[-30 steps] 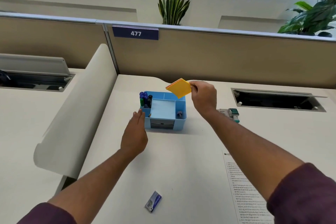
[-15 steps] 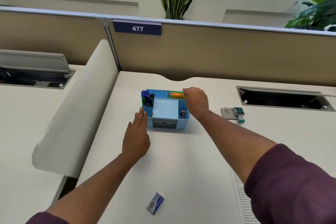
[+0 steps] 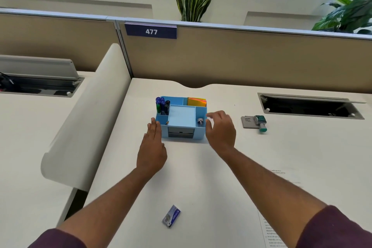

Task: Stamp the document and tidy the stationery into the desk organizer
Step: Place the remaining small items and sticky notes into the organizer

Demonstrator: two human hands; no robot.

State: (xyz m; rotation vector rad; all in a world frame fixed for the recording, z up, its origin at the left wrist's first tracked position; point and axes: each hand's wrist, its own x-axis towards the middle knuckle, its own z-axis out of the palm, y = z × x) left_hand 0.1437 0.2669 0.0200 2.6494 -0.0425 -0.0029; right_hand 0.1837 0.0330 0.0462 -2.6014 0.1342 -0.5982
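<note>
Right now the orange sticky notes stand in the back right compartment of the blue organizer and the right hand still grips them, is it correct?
Not quite. The head view shows the orange sticky notes in the blue organizer, back right compartment, but the right hand is open, apart from them.

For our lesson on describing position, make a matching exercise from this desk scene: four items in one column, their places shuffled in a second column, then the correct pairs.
Items:
1. sticky notes
2. markers
3. stamp
4. small blue packet

Places:
A. on the desk nearest the camera
B. organizer's back-left compartment
C. on the desk to the right of the organizer
D. organizer's back-right compartment

Pairs: 1-D, 2-B, 3-C, 4-A
</note>
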